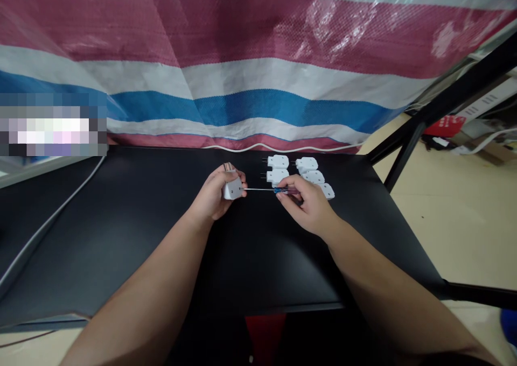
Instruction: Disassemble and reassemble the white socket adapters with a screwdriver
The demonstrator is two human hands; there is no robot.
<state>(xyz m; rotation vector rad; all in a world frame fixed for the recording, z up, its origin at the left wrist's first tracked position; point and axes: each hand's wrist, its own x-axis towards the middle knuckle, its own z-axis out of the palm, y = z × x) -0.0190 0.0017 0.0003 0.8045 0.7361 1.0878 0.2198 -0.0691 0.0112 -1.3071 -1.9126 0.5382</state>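
My left hand [215, 190] is closed around a white plug [231, 189], its metal prongs pointing up and away from me. Small dark screw holes show on the plug's face. Between the fingers of my right hand [309, 204] is a screwdriver [258, 189] with a blue and purplish handle. Its thin metal shaft points left, and the tip meets the plug at one of the holes. Just beyond my right hand, several more white plugs [278, 161] lie in two columns on the black table [258, 269]; my hand partly covers the nearest ones.
A striped plastic sheet [242, 37] hangs behind the table, with a white cable [242, 149] along its foot. Another cable [56, 215] crosses the table at the left, near a blurred-out screen [52, 129]. A black metal frame [444, 97] stands at the right.
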